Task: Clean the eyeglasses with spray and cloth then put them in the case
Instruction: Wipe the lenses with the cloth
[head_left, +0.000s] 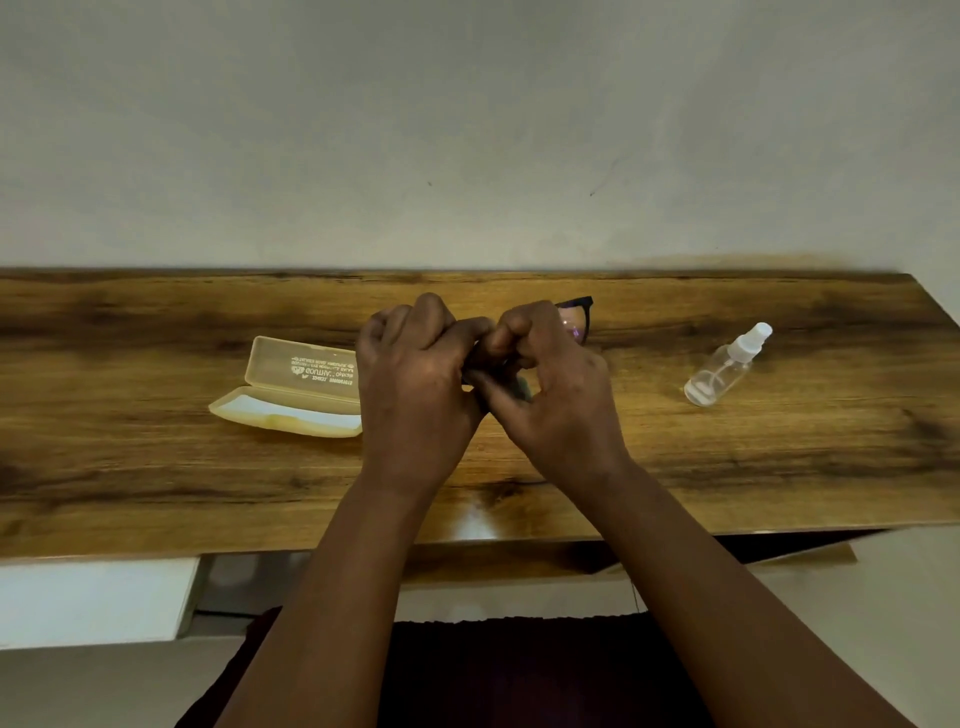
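Both hands meet above the wooden table (156, 467): the left hand (415, 374) and right hand (556, 384) are clenched around the black-framed eyeglasses (577, 317), a lens poking out beyond the right knuckles. The open beige case (291, 389) lies left; the clear spray bottle (727, 366) lies right.

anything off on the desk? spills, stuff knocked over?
Only the clear plastic spray bottle with white cap: it lies on its side at the wooden desk's right end. No spill visible. The beige hard case sits open.
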